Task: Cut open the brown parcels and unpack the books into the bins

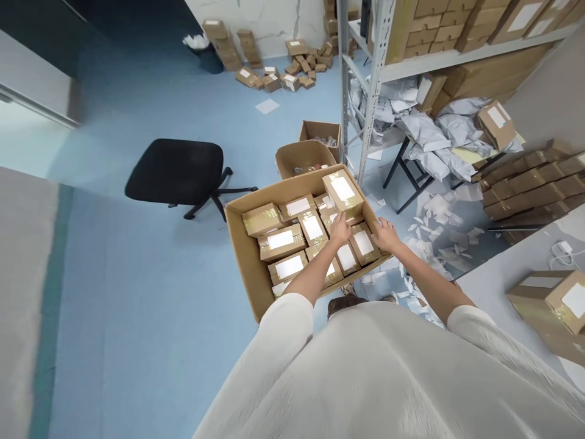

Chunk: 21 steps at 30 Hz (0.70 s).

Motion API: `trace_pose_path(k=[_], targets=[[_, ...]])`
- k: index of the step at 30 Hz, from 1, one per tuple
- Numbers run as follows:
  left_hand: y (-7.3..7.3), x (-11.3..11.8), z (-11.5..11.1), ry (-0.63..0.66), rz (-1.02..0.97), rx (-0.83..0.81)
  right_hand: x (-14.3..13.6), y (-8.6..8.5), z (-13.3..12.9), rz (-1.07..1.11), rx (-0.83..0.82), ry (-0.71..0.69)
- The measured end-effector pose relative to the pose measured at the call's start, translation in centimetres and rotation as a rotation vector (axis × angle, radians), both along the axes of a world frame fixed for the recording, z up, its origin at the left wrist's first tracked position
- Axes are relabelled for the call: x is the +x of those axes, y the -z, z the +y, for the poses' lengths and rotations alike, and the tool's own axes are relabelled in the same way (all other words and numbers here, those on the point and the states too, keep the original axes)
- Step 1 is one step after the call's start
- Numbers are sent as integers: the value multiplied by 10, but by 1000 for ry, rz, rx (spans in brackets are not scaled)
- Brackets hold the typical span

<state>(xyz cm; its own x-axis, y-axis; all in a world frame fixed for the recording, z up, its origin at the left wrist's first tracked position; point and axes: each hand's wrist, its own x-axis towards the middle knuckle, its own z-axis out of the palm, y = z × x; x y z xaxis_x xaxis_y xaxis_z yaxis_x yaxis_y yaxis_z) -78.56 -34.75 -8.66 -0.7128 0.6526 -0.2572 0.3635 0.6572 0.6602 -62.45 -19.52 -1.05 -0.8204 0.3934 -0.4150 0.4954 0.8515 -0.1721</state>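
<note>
A large open carton (pixel 245 262) stands in front of me, holding several small taped boxes with white labels. One labelled box (pixel 342 190) sits higher than the rest, in the far right corner. My left hand (pixel 340 230) reaches into the carton, its fingers at the small boxes just below that raised box; whether it grips one I cannot make out. At the carton's right wall is my right hand (pixel 386 236), with its fingers over the top edge.
A black chair (pixel 176 172) stands left of the carton. Beyond it are two open cartons (pixel 304 155). A metal shelf (pixel 372 91) rises at the right, near paper scraps (pixel 439 210), grey mailing bags (pixel 427 134) and a table (pixel 503 286). Small boxes (pixel 301 64) lie by the far wall.
</note>
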Motion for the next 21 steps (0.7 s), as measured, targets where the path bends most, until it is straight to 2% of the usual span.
trace_pose_path(k=[3,7,13,17,21], targets=[[5,-12,9,97,-8,-66,-18,5,0,-19,-21,-9],[12,-13,11,153,-46,-178,-40,14,-1,-16,-44,3],[18,-8,-6,203,-25,-231,-84,32,7,5,-101,58],[26,-6,-23,175,-24,-205,-111,48,10,32,-136,87],[35,-8,-44,152,-40,-101,-121,62,0,73,-210,96]])
